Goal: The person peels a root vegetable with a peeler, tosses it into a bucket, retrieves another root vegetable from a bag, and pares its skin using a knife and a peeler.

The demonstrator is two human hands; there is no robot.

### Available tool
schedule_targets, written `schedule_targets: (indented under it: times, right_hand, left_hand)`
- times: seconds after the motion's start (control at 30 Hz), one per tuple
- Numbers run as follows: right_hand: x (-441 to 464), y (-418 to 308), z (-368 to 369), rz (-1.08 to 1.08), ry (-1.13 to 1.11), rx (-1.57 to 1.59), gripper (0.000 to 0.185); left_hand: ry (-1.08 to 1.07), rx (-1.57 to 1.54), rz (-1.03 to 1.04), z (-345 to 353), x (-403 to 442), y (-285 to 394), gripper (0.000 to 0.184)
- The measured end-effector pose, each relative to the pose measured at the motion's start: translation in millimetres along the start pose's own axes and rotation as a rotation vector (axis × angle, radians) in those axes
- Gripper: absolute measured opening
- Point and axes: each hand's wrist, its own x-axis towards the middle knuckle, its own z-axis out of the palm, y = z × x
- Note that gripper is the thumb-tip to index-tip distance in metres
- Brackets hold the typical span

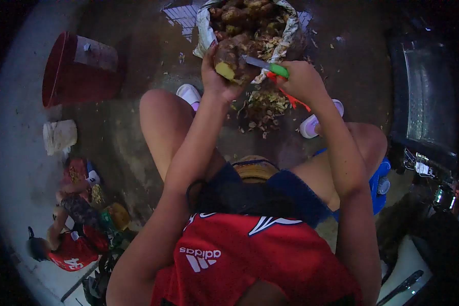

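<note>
One slip could send the green-handled knife my right fingers grip into my left fingers clasping the knobbly tuber.

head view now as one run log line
left grip: holds brown root, one patch yellow | right grip: holds green-handled knife, blade at root | sack: roots inside | peelings: on floor

The dark, shiny floor carries an open white sack just beyond both hands, a heap of peelings below and between the left hand and right hand, and, well left of the left hand, a red bucket and a whitish tub.
</note>
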Motion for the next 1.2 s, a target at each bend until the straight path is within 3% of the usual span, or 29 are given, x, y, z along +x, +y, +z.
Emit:
schedule_targets:
  times: [0.23, 0.37, 0.47, 0.6, 0.67, 0.77, 0.83, 0.9, 0.97, 1.07, 1.2]
  right_hand:
    - [9, 27, -15, 0.154, 0.024, 0.099, 0.033]
    - [13, 50, -17, 0.401, -0.09, 0.854, 0.034]
    - [8, 40, -22, 0.513, -0.159, 0.875, 0.034]
    - [9, 46, -6, 0.404, -0.176, 1.013, 0.033]
    - [7, 35, -7, 0.405, -0.193, 1.034, 0.032]
    - [8, 23, -17, 0.574, -0.152, 1.288, 0.042]
    - [16, 45, -2, 0.388, -0.251, 1.646, 0.038]
    - [20, 61, 3, 0.298, -0.351, 1.794, 0.033]
    - [20, 67, 2, 0.324, -0.448, 1.739, 0.029]
    - [11, 60, -3, 0.183, -0.361, 1.471, 0.036]
    - [4, 49, -10, 0.334, -0.302, 1.262, 0.026]
  left_hand:
    - [-0.061, -0.032, -0.007, -1, 1, -2, 0.064]
    - [-0.175, -0.044, -0.041, -1, -5, -5, 0.057]
    - [-0.285, 0.027, -0.2, -11, -12, -6, 0.058]
    - [-0.217, 0.226, -0.266, -16, -15, -14, 0.066]
    - [-0.224, 0.133, -0.309, -20, -14, -16, 0.059]
    - [-0.275, 0.06, -0.27, -16, -18, -15, 0.058]
    - [-0.305, 0.08, -0.216, -15, -17, -11, 0.06]
    - [-0.312, 0.147, -0.167, -19, -14, -7, 0.063]
    - [-0.331, 0.113, -0.164, -20, -16, -5, 0.065]
    - [-0.355, 0.07, -0.169, -14, -17, -4, 0.067]
    - [-0.339, 0.041, -0.149, -16, -16, -7, 0.069]
